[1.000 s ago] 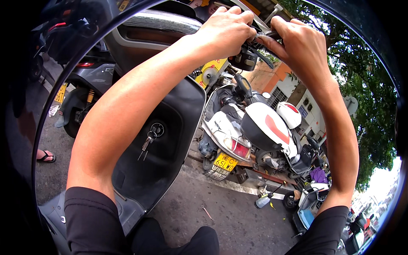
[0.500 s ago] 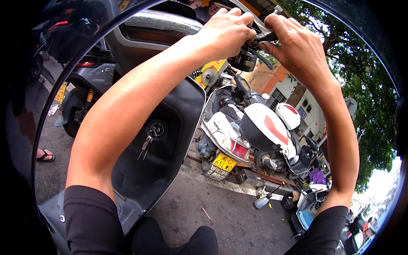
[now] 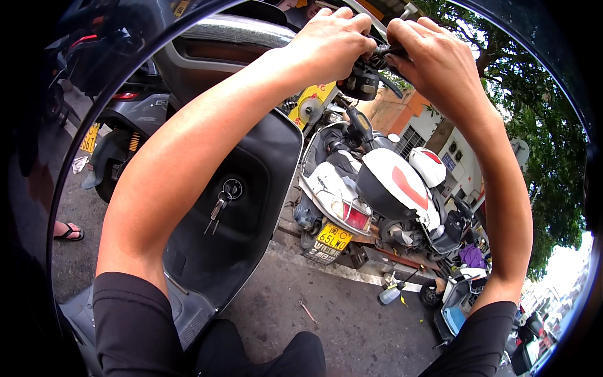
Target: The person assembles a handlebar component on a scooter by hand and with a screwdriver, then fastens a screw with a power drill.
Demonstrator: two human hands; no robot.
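Note:
Both my hands are raised to the handlebar (image 3: 380, 60) of a dark scooter at the top. My left hand (image 3: 336, 43) has its fingers curled in beside the black switch housing (image 3: 363, 84); what its fingertips hold is hidden. From the other side my right hand (image 3: 433, 53) closes thumb and fingers round the dark end of the handlebar. A black lever (image 3: 391, 87) sticks out below, between the hands. Under my left forearm, a bunch of keys (image 3: 219, 205) hangs from the ignition lock (image 3: 232, 188) in the scooter's black inner panel (image 3: 260, 163).
A white scooter (image 3: 339, 195) with a white and red top box (image 3: 394, 182) is parked beyond. An open-end wrench (image 3: 308, 312) lies on the pavement, with a spray bottle (image 3: 390, 294) near the kerb. At the left are a grey scooter (image 3: 135, 113) and another person's sandalled foot (image 3: 69, 231).
My right hand has shifted slightly left and up, closer to my left hand, and covers more of the handlebar end. The view has moved slightly.

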